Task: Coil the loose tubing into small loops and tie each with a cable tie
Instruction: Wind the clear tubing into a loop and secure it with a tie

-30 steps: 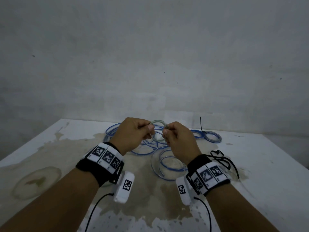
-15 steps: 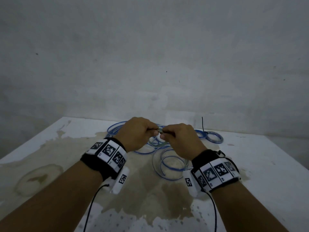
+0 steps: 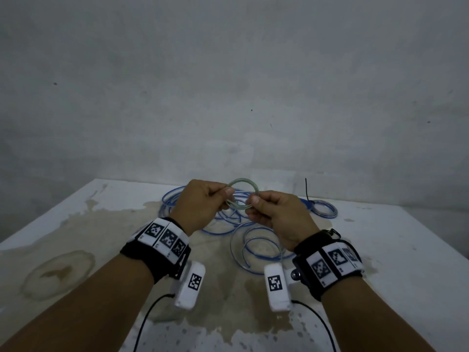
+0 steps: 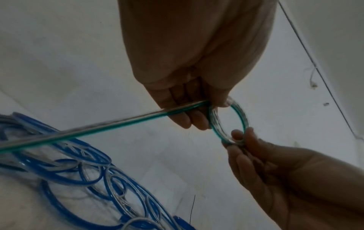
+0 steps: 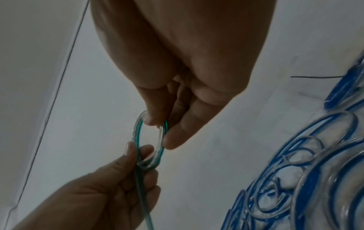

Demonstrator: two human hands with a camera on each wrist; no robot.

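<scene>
Head view: two hands, left hand [image 3: 200,203] and right hand [image 3: 278,214], each pinch one small clear green-striped tubing loop [image 3: 242,196] above the stained white table [image 3: 76,224], over loose blue-striped tubing [image 3: 256,247]; one tied coil [image 3: 324,209] near the far edge.

Left wrist view: the loop [image 4: 229,123] is round and glossy, its tail straight.

Right wrist view: fingertips [image 5: 173,143] grasp it.

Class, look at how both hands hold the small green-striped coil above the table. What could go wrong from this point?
1. The green-striped coil is only pinched by the left hand and right hand; untied, it may spring open if either grip slackens.
2. Its free length runs over the blue tubing pile and might snag it.
</scene>
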